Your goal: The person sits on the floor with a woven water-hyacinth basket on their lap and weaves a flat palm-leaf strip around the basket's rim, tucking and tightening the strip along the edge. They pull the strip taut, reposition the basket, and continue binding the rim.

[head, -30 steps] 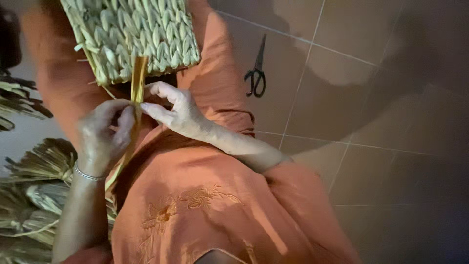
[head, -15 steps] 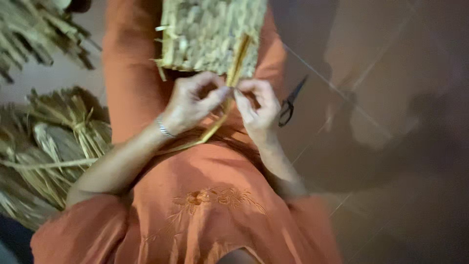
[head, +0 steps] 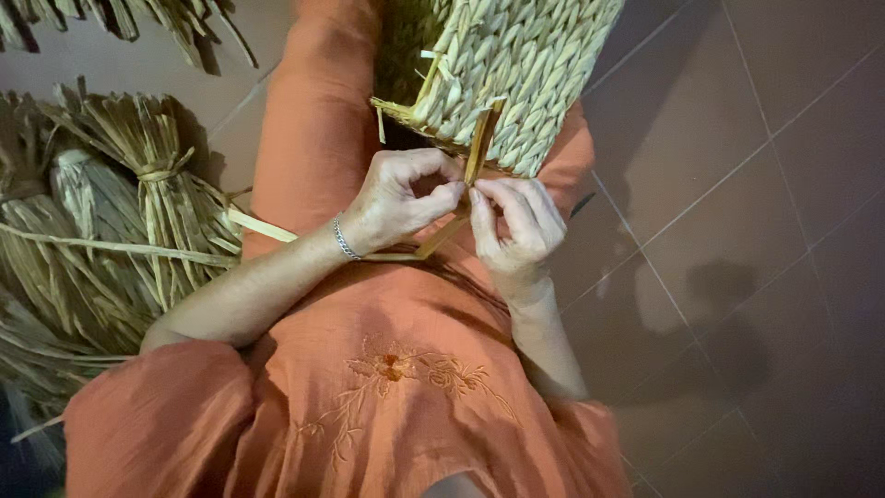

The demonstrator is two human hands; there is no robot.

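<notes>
Fingers of your left hand (head: pixel 398 198) and right hand (head: pixel 516 231) are pinching the flat yellow straw strip (head: pixel 480 148), which is running straight up into the pale woven straw basket (head: pixel 516 74).

dim warm light; soft shadows on floor (head: pixel 737 277) | sharp focus

Tied bundles of dried straw (head: pixel 138 212) lie on the tiled floor (head: pixel 737 231).

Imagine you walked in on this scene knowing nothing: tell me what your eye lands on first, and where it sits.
Both hands meet mid-frame: the left hand and right hand pinch a flat dried-leaf strip at the edge of a woven straw panel resting on the orange-clad lap. To the left, tied bundles of dried leaves lie on the tiled floor.
</notes>
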